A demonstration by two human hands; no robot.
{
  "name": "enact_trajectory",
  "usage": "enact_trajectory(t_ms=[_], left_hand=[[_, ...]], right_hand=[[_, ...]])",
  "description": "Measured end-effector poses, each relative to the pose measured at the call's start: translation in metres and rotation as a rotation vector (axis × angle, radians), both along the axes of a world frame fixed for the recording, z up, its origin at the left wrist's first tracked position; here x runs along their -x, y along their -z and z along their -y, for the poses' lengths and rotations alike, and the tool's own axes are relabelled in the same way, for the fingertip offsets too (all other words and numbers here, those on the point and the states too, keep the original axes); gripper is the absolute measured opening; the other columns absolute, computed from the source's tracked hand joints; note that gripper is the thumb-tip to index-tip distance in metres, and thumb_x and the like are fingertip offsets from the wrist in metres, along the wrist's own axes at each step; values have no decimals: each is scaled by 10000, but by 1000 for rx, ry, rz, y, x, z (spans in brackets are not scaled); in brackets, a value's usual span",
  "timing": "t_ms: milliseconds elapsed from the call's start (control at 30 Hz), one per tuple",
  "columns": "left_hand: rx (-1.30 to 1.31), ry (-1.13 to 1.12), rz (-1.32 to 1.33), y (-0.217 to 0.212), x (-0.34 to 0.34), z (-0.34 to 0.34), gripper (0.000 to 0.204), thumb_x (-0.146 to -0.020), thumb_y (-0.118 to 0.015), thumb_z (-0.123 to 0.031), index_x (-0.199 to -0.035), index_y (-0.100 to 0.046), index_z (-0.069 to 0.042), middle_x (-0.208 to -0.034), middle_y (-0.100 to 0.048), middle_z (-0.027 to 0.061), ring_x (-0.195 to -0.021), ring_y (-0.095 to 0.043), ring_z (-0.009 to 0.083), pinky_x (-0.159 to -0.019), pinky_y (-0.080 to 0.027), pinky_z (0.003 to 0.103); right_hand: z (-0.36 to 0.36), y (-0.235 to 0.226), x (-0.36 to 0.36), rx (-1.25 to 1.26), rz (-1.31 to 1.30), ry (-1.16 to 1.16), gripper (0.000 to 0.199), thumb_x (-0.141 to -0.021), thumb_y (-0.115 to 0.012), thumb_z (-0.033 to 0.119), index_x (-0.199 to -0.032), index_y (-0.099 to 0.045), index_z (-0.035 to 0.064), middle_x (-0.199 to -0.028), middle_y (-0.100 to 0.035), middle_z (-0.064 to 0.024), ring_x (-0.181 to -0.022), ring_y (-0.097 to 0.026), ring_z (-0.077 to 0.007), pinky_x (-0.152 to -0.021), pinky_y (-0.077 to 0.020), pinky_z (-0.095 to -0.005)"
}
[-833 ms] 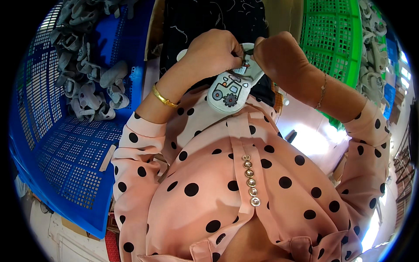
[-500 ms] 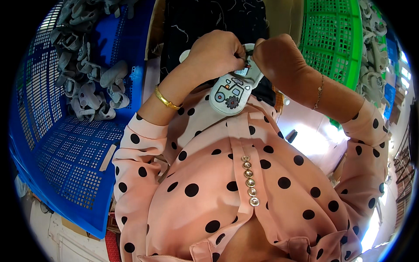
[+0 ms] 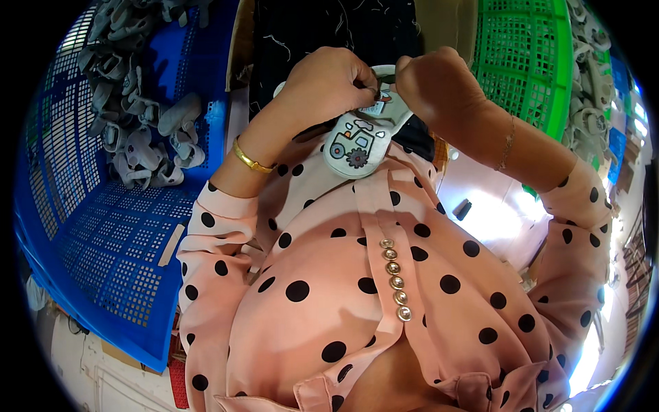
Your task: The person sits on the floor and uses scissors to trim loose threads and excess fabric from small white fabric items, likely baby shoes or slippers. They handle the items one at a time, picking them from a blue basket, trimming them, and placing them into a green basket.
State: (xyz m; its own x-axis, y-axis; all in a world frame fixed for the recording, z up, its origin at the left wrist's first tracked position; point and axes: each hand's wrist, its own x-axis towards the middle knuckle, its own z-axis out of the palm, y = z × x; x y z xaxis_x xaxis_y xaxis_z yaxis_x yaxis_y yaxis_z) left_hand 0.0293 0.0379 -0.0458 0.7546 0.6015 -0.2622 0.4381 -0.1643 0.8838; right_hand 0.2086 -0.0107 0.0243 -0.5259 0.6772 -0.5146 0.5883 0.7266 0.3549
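A small white child's shoe point(image 3: 358, 147) is in front of my belly, its toe pointing toward me. A cartoon vehicle with a dark gear wheel decorates the toe. My left hand point(image 3: 331, 84) is closed, its thumb and fingers pinched at the left of the shoe's opening, beside a small white label. My right hand point(image 3: 441, 86) is closed on the right side of the opening, at the strap or rim; its fingertips are mostly hidden behind the knuckles. Part of another white thing shows behind my left wrist, too covered to name.
A blue perforated basket point(image 3: 103, 254) stands at my left, with many small grey shoes point(image 3: 141, 147) in it. A green basket point(image 3: 523, 62) is on the right, with more pale shoes point(image 3: 592, 89) beyond it. Black cloth point(image 3: 329, 27) with loose threads lies ahead.
Both hands and the shoe have shifted slightly to the left. The shoe's toe has tipped a little, and both hands keep their hold.
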Motion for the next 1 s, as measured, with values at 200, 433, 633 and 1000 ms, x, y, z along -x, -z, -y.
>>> enact_trajectory(t_ms=[200,433,633,1000], left_hand=[[93,2,-23,-2,1,-4,159,-758,-678,-49,-883,-734,32,-753,-708,99,-642,-632,126,-657,-505,257],[130,0,-12,-2,1,-6,179,-755,-666,-54,-891,-729,42,-751,-708,105,-633,-625,125,-649,-502,255],[61,-76,46,4,0,0,215,-674,-688,-195,-838,-778,-87,-698,-679,138,-612,-647,293,-617,-512,345],[56,-39,55,-6,6,3,181,-783,-683,-102,-905,-737,20,-788,-716,127,-651,-655,158,-663,-512,268]], right_hand=[[3,-1,6,-59,23,58,214,-854,-666,225,-738,-568,73,-519,-531,-9,-530,-609,-143,-525,-418,-290],[0,2,7,-51,69,11,137,-758,-694,139,-693,-587,83,-551,-504,-8,-532,-603,-136,-514,-408,-280],[-6,3,17,67,161,92,118,-654,-719,80,-648,-602,94,-588,-509,-21,-567,-617,-147,-492,-399,-289],[1,-2,4,-1,-79,145,198,-717,-750,254,-659,-620,116,-529,-531,-21,-517,-618,-180,-457,-397,-333]])
